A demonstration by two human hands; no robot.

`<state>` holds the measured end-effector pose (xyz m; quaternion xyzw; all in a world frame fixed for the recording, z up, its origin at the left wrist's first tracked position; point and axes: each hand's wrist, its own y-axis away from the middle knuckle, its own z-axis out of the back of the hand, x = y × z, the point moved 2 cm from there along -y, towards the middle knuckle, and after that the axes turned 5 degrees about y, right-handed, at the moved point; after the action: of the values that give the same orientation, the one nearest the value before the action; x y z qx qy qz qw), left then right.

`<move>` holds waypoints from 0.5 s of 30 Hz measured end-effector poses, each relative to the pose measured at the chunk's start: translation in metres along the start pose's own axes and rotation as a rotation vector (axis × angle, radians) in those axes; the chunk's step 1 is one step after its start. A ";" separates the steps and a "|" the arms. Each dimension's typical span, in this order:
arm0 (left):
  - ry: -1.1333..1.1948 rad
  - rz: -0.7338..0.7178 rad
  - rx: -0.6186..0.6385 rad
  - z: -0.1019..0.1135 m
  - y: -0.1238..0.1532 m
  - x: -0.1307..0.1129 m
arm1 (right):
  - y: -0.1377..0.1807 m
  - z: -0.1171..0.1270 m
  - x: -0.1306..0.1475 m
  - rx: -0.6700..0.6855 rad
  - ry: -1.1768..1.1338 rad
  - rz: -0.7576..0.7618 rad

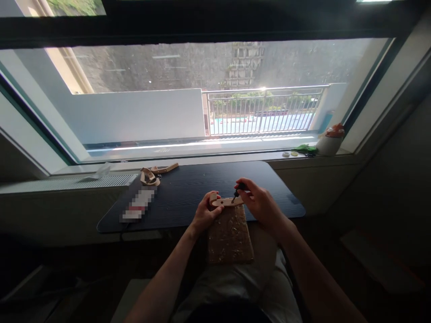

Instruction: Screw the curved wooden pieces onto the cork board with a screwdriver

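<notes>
Wooden strip [227, 203], partly hidden, is pinched by left hand [204, 212]; right hand [258, 200] clasps screwdriver [236, 194].

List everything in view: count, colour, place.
Wooden strip: one, pale, centre
Screwdriver: one, black-handled, tip at strip
Board: one, brown, below strip
Table: one, dark, centre
Curved wooden pieces: several, pale, table's left
Blurred item: one, white-red, table's left
Radiator: one, white, left
Plastic: one, clear, on radiator
Window: one, dark-framed, ahead
Pot: one, white, windowsill's right
Railing: one, silver, outside
Left hand: one, bare, holding strip
Right hand: one, bare, holding screwdriver
</notes>
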<state>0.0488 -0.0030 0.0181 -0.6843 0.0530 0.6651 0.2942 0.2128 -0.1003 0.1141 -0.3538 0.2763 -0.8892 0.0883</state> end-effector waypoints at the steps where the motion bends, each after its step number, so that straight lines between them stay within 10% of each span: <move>1: -0.016 -0.008 -0.006 -0.003 0.004 -0.001 | 0.006 0.001 0.003 -0.010 -0.002 0.001; 15: -0.137 -0.205 -0.001 -0.007 0.045 0.004 | 0.065 0.001 0.034 -0.075 0.035 -0.056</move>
<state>0.0349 -0.0420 -0.0006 -0.6391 -0.0379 0.6769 0.3632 0.1856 -0.1667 0.0988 -0.3488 0.3009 -0.8864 0.0454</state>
